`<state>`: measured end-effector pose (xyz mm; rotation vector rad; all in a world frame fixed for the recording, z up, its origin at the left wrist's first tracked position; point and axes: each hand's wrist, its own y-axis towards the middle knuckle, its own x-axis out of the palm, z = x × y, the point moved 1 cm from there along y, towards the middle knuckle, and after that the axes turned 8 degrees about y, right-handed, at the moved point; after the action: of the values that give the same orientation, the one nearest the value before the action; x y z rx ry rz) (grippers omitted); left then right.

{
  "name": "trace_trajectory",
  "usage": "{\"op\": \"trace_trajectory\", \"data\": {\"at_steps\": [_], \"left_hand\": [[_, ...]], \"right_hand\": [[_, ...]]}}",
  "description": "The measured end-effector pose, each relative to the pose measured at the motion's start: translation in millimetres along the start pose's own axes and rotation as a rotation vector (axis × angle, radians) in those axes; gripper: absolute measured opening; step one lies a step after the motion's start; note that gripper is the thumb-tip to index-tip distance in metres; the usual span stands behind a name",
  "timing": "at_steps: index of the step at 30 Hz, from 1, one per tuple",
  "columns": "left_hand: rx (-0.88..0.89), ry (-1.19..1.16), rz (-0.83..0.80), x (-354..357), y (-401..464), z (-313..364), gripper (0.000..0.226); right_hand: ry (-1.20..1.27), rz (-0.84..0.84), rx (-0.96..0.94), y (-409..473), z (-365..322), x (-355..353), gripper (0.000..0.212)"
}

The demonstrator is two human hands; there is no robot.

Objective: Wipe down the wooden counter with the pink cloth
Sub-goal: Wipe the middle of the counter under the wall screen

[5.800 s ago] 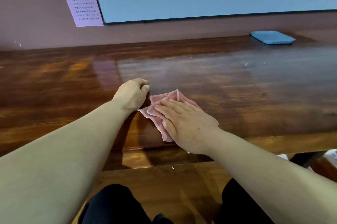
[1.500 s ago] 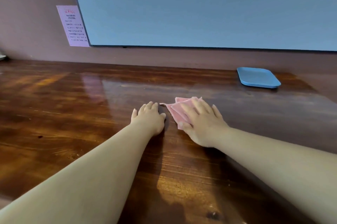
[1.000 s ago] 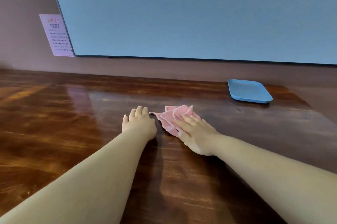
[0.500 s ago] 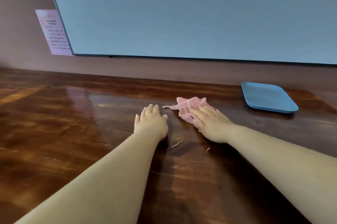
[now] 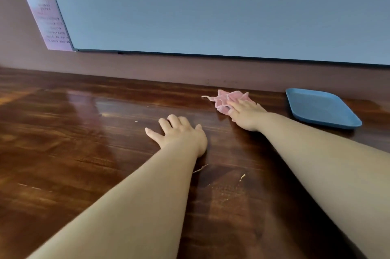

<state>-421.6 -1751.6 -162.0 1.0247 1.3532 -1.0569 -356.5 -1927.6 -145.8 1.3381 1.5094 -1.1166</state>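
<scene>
A dark wooden tabletop [image 5: 88, 153] runs along a brown wall, and above its far edge hangs a big grey-blue board [image 5: 211, 5]. At the far left, a pink paper notice [image 5: 49, 22] is fixed on the wall beside the board; its text is too blurred to read.

Near the middle of the tabletop lies the left hand [image 5: 181, 134], palm down, fingers relaxed and a little spread, holding nothing. I think it serves as a support while the body leans forward, so it should stay planted and not slide.

Toward the near edge, just right of the left forearm, small pale scraps [image 5: 242, 177] lie on the wood. They will need a later pass.

Further right, close to the far edge, the right hand [image 5: 245, 115] presses on the cloth [image 5: 226, 99] with rather straight fingers. The cloth is bunched, and most of it sticks out beyond the fingertips toward the wall.

At the far right corner a blue tray [image 5: 320, 109] rests on the tabletop, near the right hand but apart from it.

To do this stroke well, the palm should keep even pressure and the cloth should lie flatter, so that more fabric meets the wood. The strokes should overlap along the far edge. Near the tray, it seems better to stop short or to lift the tray and wipe under it, because a fast sweep could push it.
</scene>
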Motion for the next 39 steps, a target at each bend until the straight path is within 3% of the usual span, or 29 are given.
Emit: {"op": "trace_trajectory", "data": {"at_steps": [5, 8, 13, 22, 26, 32, 39], "left_hand": [[0.05, -0.025, 0.053, 10.1, -1.4, -5.0, 0.062], [0.061, -0.024, 0.07, 12.6, -0.2, -4.8, 0.061], [0.067, -0.024, 0.092, 13.8, -0.8, -7.3, 0.061], [0.081, -0.024, 0.103, 17.8, 2.1, -7.6, 0.062], [0.077, -0.029, 0.116, 16.4, 0.9, -7.3, 0.061], [0.088, -0.029, 0.118, 15.5, -3.0, -7.4, 0.061], [0.079, -0.037, 0.124, 14.4, -2.3, -7.8, 0.061]], "right_hand": [[-0.017, -0.055, -0.035, -3.8, 2.7, 5.2, 0.055], [0.022, 0.008, -0.08, -4.6, 19.9, 5.7, 0.055], [0.033, 0.001, 0.141, 23.4, 22.7, -13.0, 0.052], [0.002, 0.002, 0.107, 11.4, 44.1, -3.5, 0.057], [-0.007, 0.054, 0.201, 25.8, 42.8, -16.5, 0.056], [-0.028, -0.002, 0.189, 8.4, 44.3, -4.1, 0.057], [0.029, 0.05, 0.235, 17.6, 41.3, -18.8, 0.057]]}}
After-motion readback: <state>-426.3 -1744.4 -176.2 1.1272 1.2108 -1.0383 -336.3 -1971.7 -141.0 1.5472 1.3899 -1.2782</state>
